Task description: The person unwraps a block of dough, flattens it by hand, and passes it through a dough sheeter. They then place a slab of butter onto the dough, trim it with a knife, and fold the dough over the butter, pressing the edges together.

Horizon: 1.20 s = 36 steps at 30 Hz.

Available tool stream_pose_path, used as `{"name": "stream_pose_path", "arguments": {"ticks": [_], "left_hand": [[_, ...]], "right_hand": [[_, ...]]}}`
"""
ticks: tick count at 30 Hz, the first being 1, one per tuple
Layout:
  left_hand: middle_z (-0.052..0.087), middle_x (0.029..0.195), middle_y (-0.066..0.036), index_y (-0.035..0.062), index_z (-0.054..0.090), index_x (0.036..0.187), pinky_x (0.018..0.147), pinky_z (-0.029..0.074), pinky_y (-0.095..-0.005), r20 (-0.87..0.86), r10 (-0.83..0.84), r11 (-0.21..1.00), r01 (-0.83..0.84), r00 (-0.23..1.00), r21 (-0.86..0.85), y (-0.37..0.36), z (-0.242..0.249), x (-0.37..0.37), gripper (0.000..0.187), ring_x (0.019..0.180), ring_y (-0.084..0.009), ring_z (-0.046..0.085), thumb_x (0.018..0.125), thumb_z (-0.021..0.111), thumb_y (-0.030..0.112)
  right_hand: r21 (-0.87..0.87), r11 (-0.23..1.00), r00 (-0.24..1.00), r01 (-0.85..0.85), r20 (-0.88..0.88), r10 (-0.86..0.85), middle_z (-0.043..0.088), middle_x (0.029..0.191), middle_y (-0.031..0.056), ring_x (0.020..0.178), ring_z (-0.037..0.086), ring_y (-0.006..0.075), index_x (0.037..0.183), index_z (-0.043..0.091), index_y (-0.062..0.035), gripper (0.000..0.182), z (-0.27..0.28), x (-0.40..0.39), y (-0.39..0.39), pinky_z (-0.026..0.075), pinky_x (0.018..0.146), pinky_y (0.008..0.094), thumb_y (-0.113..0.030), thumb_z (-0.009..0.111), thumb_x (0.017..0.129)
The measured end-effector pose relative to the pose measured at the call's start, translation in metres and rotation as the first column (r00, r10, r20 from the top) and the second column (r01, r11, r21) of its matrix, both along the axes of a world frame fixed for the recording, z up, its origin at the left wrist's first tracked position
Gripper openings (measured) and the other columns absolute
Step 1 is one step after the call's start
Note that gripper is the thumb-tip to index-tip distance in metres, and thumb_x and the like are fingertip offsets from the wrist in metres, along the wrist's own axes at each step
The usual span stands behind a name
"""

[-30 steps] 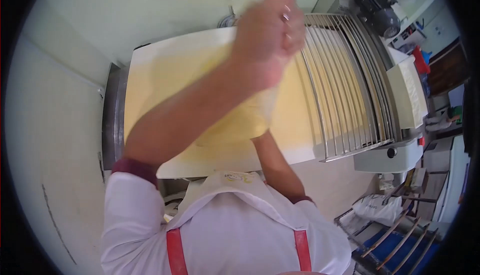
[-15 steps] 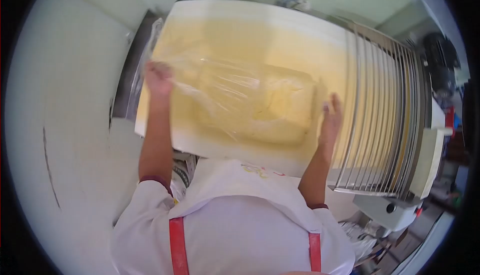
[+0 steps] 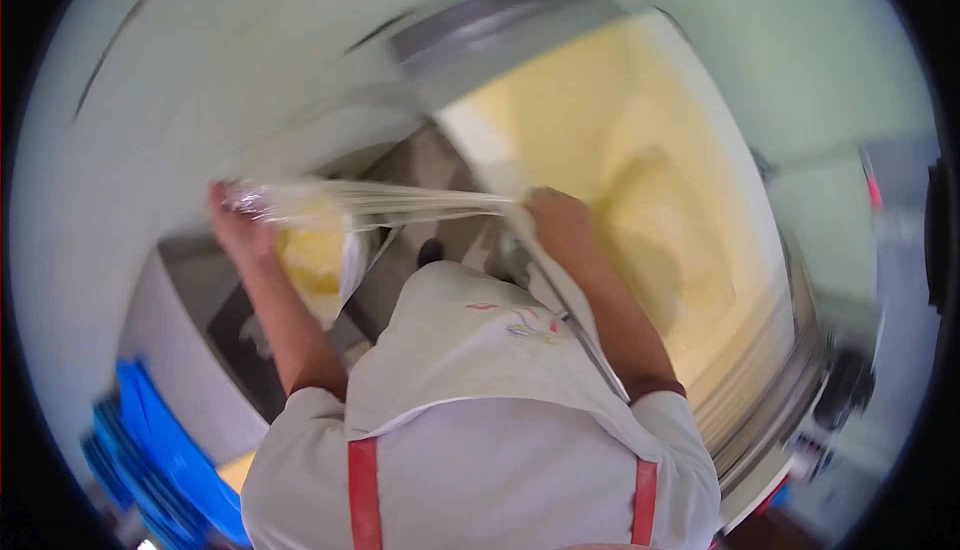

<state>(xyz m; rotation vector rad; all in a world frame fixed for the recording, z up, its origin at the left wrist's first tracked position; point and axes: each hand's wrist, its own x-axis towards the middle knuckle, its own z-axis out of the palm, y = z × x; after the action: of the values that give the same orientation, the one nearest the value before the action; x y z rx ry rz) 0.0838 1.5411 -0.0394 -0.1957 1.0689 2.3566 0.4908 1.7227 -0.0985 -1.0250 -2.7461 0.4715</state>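
Note:
A clear plastic sheet (image 3: 400,200) is stretched between my two hands, pulled into long folds. My left hand (image 3: 242,225) is closed on its bunched end at the left, above a white container (image 3: 352,265) with yellow contents. The other end is gripped by my right hand (image 3: 560,225), near the edge of the white work surface (image 3: 470,135), which is covered in yellow. On that surface, right of my right hand, lies a pale yellow slab (image 3: 690,240) that looks like dough. Motion blur softens its outline, and my right forearm covers part of the surface.
A machine with a metal wire guard (image 3: 755,400) adjoins the work surface at the lower right. A grey metal ledge (image 3: 490,15) runs along its far end. Blue folded or stacked material (image 3: 170,450) is at the lower left, beside a pale panel (image 3: 195,340).
My view has turned left, away from the slab. The plastic sheet that lay partly over the slab is now off it, stretched between both hands. My right hand, empty before, now grips it.

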Motion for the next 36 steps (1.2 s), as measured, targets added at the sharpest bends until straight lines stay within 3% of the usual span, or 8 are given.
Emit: {"name": "stream_pose_path", "arguments": {"ticks": [5,10,13,18,21,24,28,36], "left_hand": [[0.057,0.119,-0.001,0.0031,0.054,0.126,0.093,0.043,-0.0300,-0.649,-0.630,0.754,0.537,0.427,-0.379,-0.031,-0.008,0.034,0.063,0.104,-0.0166,0.054,0.080,0.072,0.043],[0.059,0.124,-0.013,0.0062,0.062,0.117,0.092,0.045,-0.0368,-0.617,-0.569,0.789,0.149,0.544,-0.596,-0.052,-0.026,0.068,0.040,0.110,-0.0295,0.057,0.078,0.068,0.009],[0.060,0.121,-0.016,0.0061,0.068,0.105,0.094,0.045,-0.0422,-0.730,-0.450,0.702,-0.301,0.514,-0.645,-0.105,-0.093,0.042,0.027,0.109,-0.0345,0.058,0.080,0.059,0.002],[0.046,0.138,-0.021,0.0071,0.052,0.130,0.103,0.040,-0.0444,0.235,-0.883,-0.386,-0.345,0.405,-0.855,-0.177,-0.222,-0.001,0.051,0.127,-0.0370,0.044,0.081,0.064,0.014],[0.034,0.147,-0.023,0.0085,0.036,0.142,0.110,0.032,-0.0471,0.353,-0.812,-0.329,0.135,0.464,-0.935,-0.176,-0.281,-0.040,0.068,0.135,-0.0397,0.034,0.082,0.065,0.024],[0.030,0.149,-0.023,0.0107,0.030,0.147,0.111,0.028,-0.0515,-0.137,-0.737,0.148,-0.040,0.662,-0.988,-0.154,-0.305,-0.045,0.071,0.136,-0.0388,0.033,0.085,0.062,0.028],[0.023,0.152,-0.025,0.0133,0.019,0.151,0.114,0.023,-0.0513,0.114,-0.814,-0.246,-0.159,0.570,-0.956,-0.121,-0.313,-0.039,0.074,0.141,-0.0440,0.018,0.089,0.057,0.025],[0.018,0.157,-0.017,0.0126,0.035,0.147,0.118,0.011,-0.0437,0.378,-0.882,-0.226,0.453,0.280,-0.863,-0.152,-0.481,-0.058,0.074,0.145,-0.0380,0.009,0.087,0.052,0.053]], "right_hand": [[-0.268,0.925,0.921,-0.269,-0.354,0.165,0.064,0.089,0.0154,0.081,0.062,0.0347,0.092,0.063,-0.0028,0.014,0.082,-0.113,-0.035,0.049,0.070,0.0404,-0.009,0.061,0.080],[-0.769,0.323,0.783,-0.551,-0.610,-0.116,0.066,0.108,0.0135,0.099,0.064,0.0228,0.119,0.059,-0.0017,0.030,0.052,-0.224,-0.075,0.049,0.088,0.0356,-0.005,0.055,0.089],[-0.668,0.519,0.802,-0.533,-0.595,0.058,0.065,0.113,0.0124,0.104,0.063,0.0218,0.124,0.056,-0.0015,0.032,0.053,-0.223,-0.088,0.047,0.096,0.0345,-0.005,0.053,0.092],[-0.777,0.609,0.952,-0.158,-0.284,-0.115,0.064,0.115,0.0157,0.108,0.063,0.0233,0.124,0.055,0.0000,0.033,-0.010,-0.165,-0.065,0.047,0.096,0.0340,-0.006,0.055,0.091],[-0.781,0.624,0.976,-0.011,-0.145,-0.164,0.063,0.115,0.0151,0.109,0.061,0.0214,0.125,0.054,-0.0001,0.033,-0.008,-0.137,-0.074,0.046,0.095,0.0316,-0.006,0.056,0.092],[-0.763,0.641,0.964,0.082,-0.103,-0.246,0.063,0.114,0.0146,0.107,0.060,0.0206,0.124,0.054,0.0003,0.033,-0.003,-0.121,-0.079,0.046,0.093,0.0309,-0.007,0.056,0.092],[-0.668,0.729,0.968,0.151,-0.051,-0.247,0.065,0.112,0.0177,0.105,0.064,0.0266,0.125,0.053,0.0000,0.035,0.002,-0.107,-0.087,0.050,0.090,0.0357,-0.006,0.055,0.091],[-0.761,0.596,0.957,0.256,0.114,-0.265,0.063,0.114,0.0164,0.105,0.062,0.0238,0.124,0.053,0.0040,0.033,-0.039,-0.060,-0.104,0.048,0.093,0.0345,-0.008,0.055,0.093]]}}
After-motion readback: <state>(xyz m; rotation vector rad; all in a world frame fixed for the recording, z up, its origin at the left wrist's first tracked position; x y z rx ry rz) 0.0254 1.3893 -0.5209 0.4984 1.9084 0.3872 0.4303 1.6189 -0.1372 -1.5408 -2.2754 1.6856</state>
